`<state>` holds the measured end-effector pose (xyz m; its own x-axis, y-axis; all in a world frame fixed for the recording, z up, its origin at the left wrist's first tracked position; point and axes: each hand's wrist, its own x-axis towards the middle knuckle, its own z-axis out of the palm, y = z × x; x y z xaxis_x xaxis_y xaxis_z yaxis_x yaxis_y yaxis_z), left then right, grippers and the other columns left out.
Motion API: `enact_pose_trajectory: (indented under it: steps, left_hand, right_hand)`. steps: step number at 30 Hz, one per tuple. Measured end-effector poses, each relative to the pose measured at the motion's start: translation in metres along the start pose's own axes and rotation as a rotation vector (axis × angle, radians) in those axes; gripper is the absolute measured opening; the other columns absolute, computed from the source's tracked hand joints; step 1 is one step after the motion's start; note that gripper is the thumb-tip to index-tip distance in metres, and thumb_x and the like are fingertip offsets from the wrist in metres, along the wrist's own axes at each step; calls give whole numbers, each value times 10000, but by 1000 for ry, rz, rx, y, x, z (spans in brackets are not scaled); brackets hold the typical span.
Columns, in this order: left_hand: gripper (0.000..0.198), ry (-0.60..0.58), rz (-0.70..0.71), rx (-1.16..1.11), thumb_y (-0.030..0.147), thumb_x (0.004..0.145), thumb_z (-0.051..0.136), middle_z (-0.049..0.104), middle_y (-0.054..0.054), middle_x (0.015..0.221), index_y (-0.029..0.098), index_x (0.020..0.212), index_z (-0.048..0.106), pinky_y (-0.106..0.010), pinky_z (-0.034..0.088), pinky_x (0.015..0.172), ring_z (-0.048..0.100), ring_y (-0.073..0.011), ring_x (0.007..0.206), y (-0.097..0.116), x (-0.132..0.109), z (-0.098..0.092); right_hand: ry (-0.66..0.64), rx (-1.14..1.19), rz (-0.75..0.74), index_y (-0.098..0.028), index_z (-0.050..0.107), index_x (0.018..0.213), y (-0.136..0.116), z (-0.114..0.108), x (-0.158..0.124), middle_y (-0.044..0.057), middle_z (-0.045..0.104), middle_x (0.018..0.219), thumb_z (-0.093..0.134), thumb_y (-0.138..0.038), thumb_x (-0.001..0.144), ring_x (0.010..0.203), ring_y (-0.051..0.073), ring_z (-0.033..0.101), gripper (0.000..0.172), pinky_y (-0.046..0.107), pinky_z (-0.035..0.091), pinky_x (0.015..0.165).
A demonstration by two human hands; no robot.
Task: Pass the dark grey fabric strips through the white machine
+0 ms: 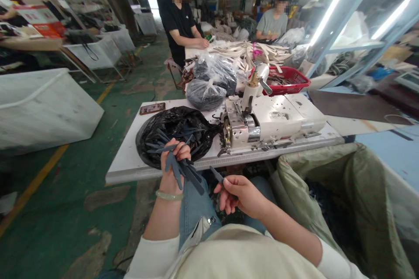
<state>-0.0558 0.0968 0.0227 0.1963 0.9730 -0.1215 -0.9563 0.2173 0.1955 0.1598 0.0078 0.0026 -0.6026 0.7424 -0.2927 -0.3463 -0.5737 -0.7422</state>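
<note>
My left hand (178,152) is closed around a bunch of dark grey-blue strips (193,176), which fan out on both sides of the fist. Between the thumb and fingers of my right hand (237,192) is a single dark strip (216,174), its tip pointing up and left. Just beyond my left hand, a black plastic bag (153,122) lies open on the white machine table (122,161), with more such strips inside. To the right of the bag stands a white bench machine (275,117) with metal rollers, and dark scraps lie around it.
A phone (152,108) lies at the table's back left. Behind the machine are tied clear bags (206,95), a red basket (293,80) and pale strips (242,50). An open green sack (327,159) stands at my right. Two people (180,22) work across the table.
</note>
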Motion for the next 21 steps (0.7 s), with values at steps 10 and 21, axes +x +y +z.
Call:
enact_pose_trajectory:
  steps: [10, 21]
  left_hand:
    - [358, 10, -42, 27, 166, 887, 478, 360, 55, 529, 214, 625, 238, -106, 347, 389, 376, -51, 467, 4, -21, -20]
    - [332, -7, -14, 18, 165, 884, 496, 400, 49, 570, 210, 652, 262, -105, 375, 449, 401, -51, 516, 5, -23, -16]
  right_hand:
    - [-56, 369, 20, -100, 633, 1062, -18, -4, -19, 133, 689, 1071, 674, -219, 832, 967, 195, 670, 263, 251, 535, 816]
    - [111, 513, -175, -187, 594, 885, -26, -6, -13, 13, 688, 1101, 724, -184, 784, 1051, 166, 627, 164, 328, 425, 992]
